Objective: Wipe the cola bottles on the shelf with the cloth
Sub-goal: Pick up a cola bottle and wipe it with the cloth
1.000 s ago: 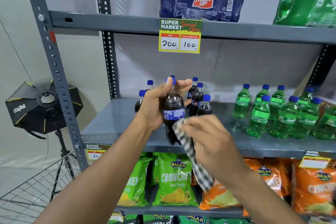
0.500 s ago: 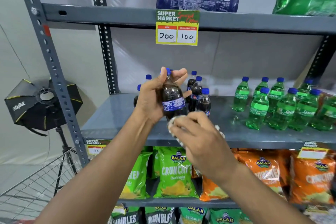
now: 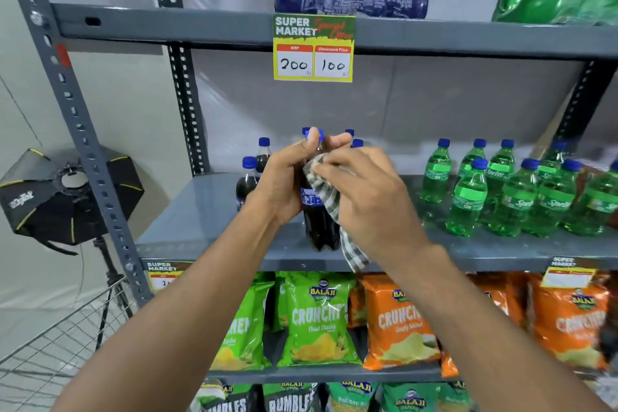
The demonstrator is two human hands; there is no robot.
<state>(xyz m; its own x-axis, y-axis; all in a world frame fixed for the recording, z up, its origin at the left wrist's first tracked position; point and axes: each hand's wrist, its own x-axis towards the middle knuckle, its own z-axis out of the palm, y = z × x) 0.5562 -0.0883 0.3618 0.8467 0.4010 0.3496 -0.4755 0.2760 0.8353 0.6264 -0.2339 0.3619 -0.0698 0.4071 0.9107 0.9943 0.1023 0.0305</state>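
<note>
**Asha:** Over the front edge of the grey middle shelf (image 3: 200, 207), which hand has the cola?

**Ben:** The left hand (image 3: 284, 184) is wrapped around the cola bottle (image 3: 319, 221), thumb up by the blue cap, fingers curled over the neck. It looks lifted, base level with the shelf lip, though I can't tell whether it touches.

**Asha:** And the cloth?

**Ben:** The right hand (image 3: 364, 197) presses the checked cloth (image 3: 326, 191) against the bottle's right side, fingers closed over it. A loose tail hangs down past the shelf edge.

**Asha:** How does the bottle lie?

**Ben:** Upright, long axis vertical, so I'd judge the wipe runs up and down the body, or around it if the left hand turns it. The cloth sits at shoulder and label height; the lower body is bare below it.

**Asha:** Anything in the way?

**Ben:** The other cola bottles (image 3: 249, 184) stand just behind and left, partly hidden by the hands. The green bottles (image 3: 468, 201) are well apart to the right. The price tag (image 3: 313, 47) hangs overhead, clear of the hands. Setting it back is where a neighbour could get knocked.
</note>
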